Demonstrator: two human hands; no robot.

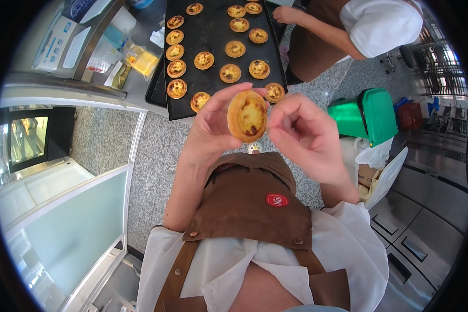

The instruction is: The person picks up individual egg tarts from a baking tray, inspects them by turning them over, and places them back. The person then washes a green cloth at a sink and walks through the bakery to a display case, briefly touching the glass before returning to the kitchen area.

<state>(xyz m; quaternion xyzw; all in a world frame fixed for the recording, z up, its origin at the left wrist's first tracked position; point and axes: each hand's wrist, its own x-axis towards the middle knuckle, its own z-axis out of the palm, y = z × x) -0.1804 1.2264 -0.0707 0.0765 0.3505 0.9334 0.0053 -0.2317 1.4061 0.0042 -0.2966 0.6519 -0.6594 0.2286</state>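
Note:
My left hand (pixel 212 130) holds an egg tart (pixel 248 117) by its edge, tilted so its browned custard top faces the camera. Right beside the tart's other edge is my right hand (pixel 302 134), its thumb and forefinger nearly together; whether they pinch anything thin cannot be made out. Beyond both hands lies a black baking tray (pixel 208 29) bearing several more egg tarts, among them one (pixel 275 93) at the near right corner and one (pixel 200 101) near the front edge.
A co-worker's hand (pixel 286 15) is by the tray's far right side. Left of the tray, a steel counter holds a yellow-filled plastic bag (pixel 142 58) and containers. A green bin (pixel 378 117) stands at right, above steel drawers (pixel 396 218). A frosted glass panel (pixel 78 226) is at left.

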